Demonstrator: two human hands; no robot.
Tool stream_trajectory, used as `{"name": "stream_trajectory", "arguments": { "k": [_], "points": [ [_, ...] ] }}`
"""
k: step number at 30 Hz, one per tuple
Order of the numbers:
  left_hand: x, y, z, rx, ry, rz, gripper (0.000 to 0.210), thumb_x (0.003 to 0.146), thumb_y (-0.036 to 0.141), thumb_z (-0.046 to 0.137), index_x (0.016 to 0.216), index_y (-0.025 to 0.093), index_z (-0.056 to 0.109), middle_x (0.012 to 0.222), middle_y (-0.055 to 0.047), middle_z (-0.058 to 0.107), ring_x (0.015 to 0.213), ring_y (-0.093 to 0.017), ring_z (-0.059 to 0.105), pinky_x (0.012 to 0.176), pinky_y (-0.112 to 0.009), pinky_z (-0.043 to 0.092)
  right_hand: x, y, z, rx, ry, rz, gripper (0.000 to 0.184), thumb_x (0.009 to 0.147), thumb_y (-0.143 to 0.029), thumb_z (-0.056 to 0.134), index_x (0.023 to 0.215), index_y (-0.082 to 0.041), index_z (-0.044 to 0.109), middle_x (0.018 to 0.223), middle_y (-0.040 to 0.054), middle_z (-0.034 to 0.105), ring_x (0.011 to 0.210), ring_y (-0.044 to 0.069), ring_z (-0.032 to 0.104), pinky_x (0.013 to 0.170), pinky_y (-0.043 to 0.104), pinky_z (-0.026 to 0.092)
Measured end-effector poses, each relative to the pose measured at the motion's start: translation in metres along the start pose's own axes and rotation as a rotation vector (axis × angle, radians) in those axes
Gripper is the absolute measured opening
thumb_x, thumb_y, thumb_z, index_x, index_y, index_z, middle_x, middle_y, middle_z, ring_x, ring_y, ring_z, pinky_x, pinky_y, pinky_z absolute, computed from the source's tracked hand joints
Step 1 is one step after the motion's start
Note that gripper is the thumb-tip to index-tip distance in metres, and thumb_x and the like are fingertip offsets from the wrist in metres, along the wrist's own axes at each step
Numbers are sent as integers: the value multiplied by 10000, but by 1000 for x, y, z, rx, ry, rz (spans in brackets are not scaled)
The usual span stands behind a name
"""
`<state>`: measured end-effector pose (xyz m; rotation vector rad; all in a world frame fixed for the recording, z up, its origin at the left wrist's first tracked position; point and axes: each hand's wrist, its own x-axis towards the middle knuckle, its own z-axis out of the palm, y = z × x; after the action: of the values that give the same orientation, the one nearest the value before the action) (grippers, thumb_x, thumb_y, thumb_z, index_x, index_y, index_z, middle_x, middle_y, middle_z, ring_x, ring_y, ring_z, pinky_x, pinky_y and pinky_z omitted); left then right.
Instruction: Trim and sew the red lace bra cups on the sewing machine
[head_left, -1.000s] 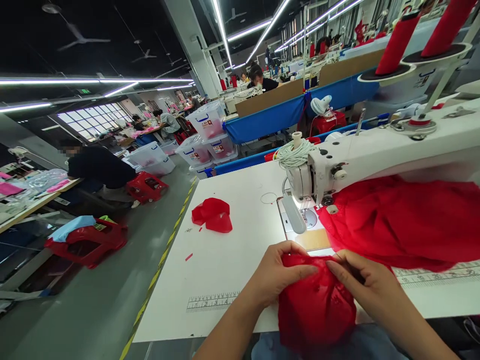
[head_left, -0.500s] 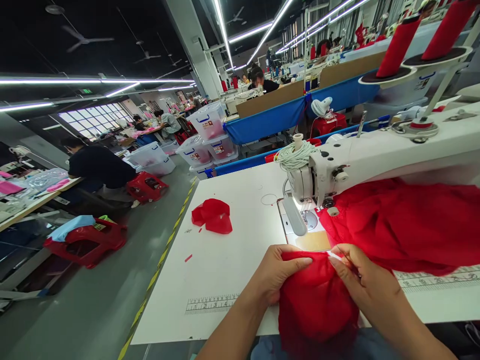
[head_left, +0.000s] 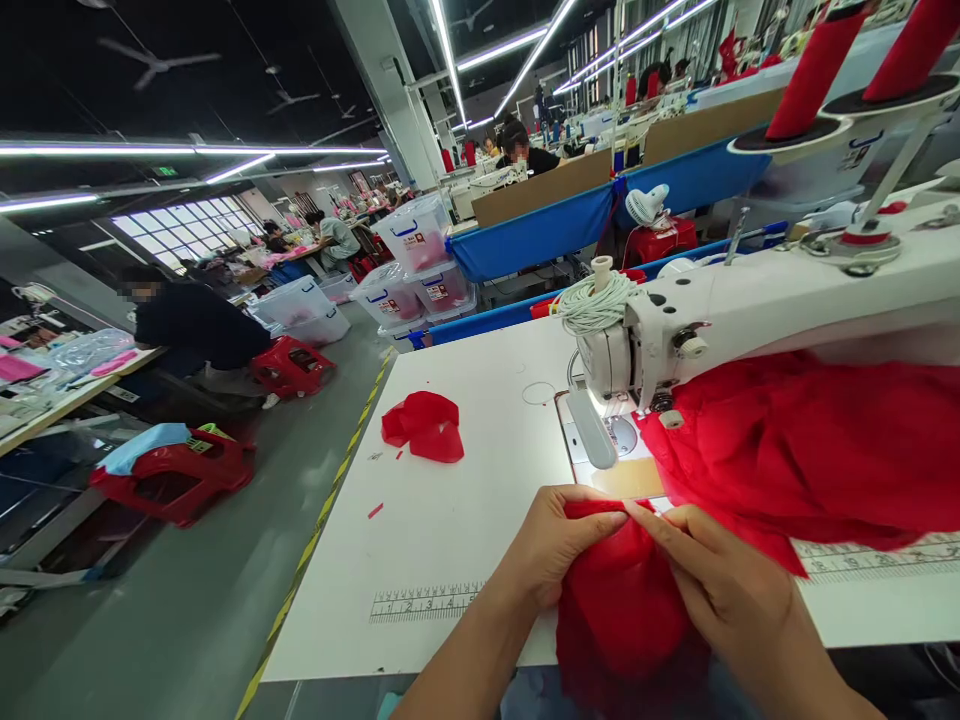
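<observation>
Red fabric (head_left: 622,610) hangs over the table's front edge, its top edge pinched between both hands. My left hand (head_left: 551,545) grips it at the left, thumb lying along the edge. My right hand (head_left: 720,570) pinches the same edge close to the left thumb, its fingertips near the middle of the cloth. Just beyond the hands stands a white sewing machine (head_left: 750,320), its needle area lit. A larger heap of red fabric (head_left: 817,450) lies under the machine's arm, to the right of my right hand.
On the white table (head_left: 322,640) lie a red fabric scrap (head_left: 427,425) and small red bits. A printed ruler (head_left: 420,603) runs along the front. Red thread cones (head_left: 817,75) stand at upper right. Beyond are clear plastic boxes (head_left: 412,235), red stools (head_left: 176,475) and seated people.
My right hand has slid left along the fabric edge toward my left thumb. A white strip that showed at its fingertips is now mostly covered. My left hand keeps its hold.
</observation>
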<state>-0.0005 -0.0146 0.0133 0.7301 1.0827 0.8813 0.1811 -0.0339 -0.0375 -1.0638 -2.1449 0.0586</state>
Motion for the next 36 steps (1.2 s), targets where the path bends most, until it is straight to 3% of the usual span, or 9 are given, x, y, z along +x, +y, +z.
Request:
{"name": "stream_trajectory", "arguments": {
  "k": [11,17,21,24,26,29,31,33,36],
  "points": [
    [-1,-1,-1,0,6,2,323,552,330,882,706,103,713,655,-28,663,622,-119,575,597,-219,429,-2,0,0,33,-35,-4,599,945,-99,405,1501,-302,314,906,16,621,679,99,655,531,147,512],
    [-1,-2,-1,-5,3,15,325,555,328,882,697,99,701,637,-20,647,610,-110,563,591,-214,419,-2,0,0,34,-32,18,552,949,-122,414,1468,-310,384,904,15,630,670,105,659,523,156,517],
    [-1,-1,0,-24,21,18,328,539,327,892,684,107,695,624,-12,646,601,-104,565,580,-205,419,0,-2,1,193,3,61,502,952,-137,442,1423,-308,464,883,17,647,693,110,665,548,154,518],
    [-3,0,0,-51,10,7,337,530,331,899,689,111,698,625,-10,652,595,-99,566,576,-199,420,3,-7,4,462,49,228,384,938,-198,511,1281,-334,617,898,21,679,767,134,671,635,183,541],
    [-4,1,0,-63,-13,0,341,536,338,898,702,113,702,636,-14,661,602,-101,576,588,-203,430,5,-11,5,713,52,455,269,910,-306,584,1148,-327,708,875,31,691,775,164,665,671,232,555],
    [-5,0,-1,-59,-46,1,342,567,351,887,733,112,707,668,-28,679,629,-112,597,627,-218,449,9,-17,4,1112,-1,872,353,785,-506,713,1050,-276,756,663,20,618,549,135,566,494,229,501],
    [-6,-1,-1,-40,-62,5,352,575,364,881,752,113,709,700,-38,689,658,-123,610,660,-232,456,13,-21,2,1256,-19,1028,477,704,-567,764,1047,-235,755,549,-16,516,423,80,420,370,178,370],
    [-7,-3,-2,18,-55,13,357,573,375,877,750,116,707,711,-34,683,670,-129,601,665,-238,446,16,-25,0,1269,-19,1026,486,678,-562,786,1012,-211,756,554,-17,517,427,70,402,369,164,347],
    [-9,-4,-3,171,-63,63,303,627,375,836,727,126,693,695,-13,643,679,-123,558,654,-235,411,19,-28,-1,1122,62,928,355,721,-536,758,828,-198,732,675,21,616,602,130,559,539,196,481]
  ]
}}
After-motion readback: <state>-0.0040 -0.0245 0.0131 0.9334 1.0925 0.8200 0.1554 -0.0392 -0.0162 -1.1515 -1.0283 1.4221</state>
